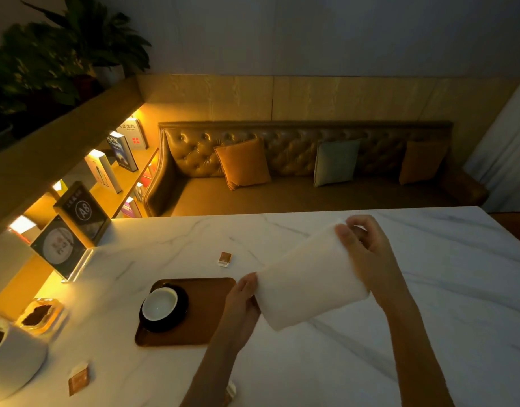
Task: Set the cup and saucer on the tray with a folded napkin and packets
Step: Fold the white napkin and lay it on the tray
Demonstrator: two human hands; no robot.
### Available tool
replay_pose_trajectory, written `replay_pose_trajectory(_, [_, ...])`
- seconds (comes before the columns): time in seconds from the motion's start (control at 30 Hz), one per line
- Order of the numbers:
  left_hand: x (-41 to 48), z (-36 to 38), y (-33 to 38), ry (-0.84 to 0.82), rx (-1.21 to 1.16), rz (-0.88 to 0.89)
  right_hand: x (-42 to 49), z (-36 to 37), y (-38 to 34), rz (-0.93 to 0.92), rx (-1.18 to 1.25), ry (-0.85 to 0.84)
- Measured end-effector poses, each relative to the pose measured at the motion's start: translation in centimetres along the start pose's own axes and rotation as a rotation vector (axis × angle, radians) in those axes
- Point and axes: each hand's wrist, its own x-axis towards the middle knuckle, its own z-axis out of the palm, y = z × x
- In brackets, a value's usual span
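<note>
Both hands hold the white napkin [308, 277] up in the air, just to the right of the brown tray [211, 306]. The left hand [242, 304] pinches the napkin's near corner, and the right hand [367, 251] pinches its far corner, so both are closed on it. The napkin already looks folded over once. The white cup [159, 304] sits on its dark saucer [164, 314] at the left end of the tray, so the right part of the tray is bare. To do this step well, I think the hands should bring the edges together evenly, press the fold flat, and lay the napkin on that bare part without bumping the cup. One brown packet [225, 259] lies on the marble table [429, 333] just behind the tray. Another packet [79, 380] lies in front of the tray, to the left. They are not on the tray yet.
</note>
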Motion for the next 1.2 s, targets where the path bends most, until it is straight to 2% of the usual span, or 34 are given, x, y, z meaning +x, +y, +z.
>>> replay_pose_trajectory(0.13, [-0.8,0.0,2.5,0.107,0.215,0.178,-0.7,-1.2,3.3,-0.05,-0.057,0.196])
replay_pose_trajectory(0.23, [-1.8,0.3,4.5,0.137,0.378,0.335,-1.4,-1.5,5.1,-0.031,-0.028,0.274])
replay_pose_trajectory(0.4, [-2.5,1.4,6.8,0.145,0.5,0.493,-2.1,-1.1,5.9,-0.061,0.021,0.343])
replay_pose_trajectory(0.57, [-2.5,2.2,6.5,0.257,0.724,0.58,-2.5,-0.3,5.8,-0.146,-0.039,0.295])
replay_pose_trajectory(0.67, [-2.5,2.0,6.1,0.231,0.679,0.587,-2.2,-0.3,6.0,-0.171,-0.028,0.336])
replay_pose_trajectory(0.77, [-2.1,1.7,5.9,0.214,0.677,0.502,-1.7,-0.3,6.8,-0.122,-0.032,0.35])
replay_pose_trajectory(0.87, [-1.6,1.4,4.7,0.302,0.72,0.409,-1.6,0.3,7.9,-0.053,-0.051,0.301])
replay_pose_trajectory(0.97, [-1.9,1.4,3.7,0.409,0.705,0.468,-1.6,0.7,8.5,-0.036,-0.035,0.32])
replay_pose_trajectory(1.1, [-2.2,1.6,4.6,0.341,0.706,0.52,-1.5,0.8,9.3,0.048,0.056,0.368])
replay_pose_trajectory(1.2, [-2.0,1.1,5.2,0.322,0.501,0.344,-1.6,0.8,9.8,0.093,0.098,0.376])
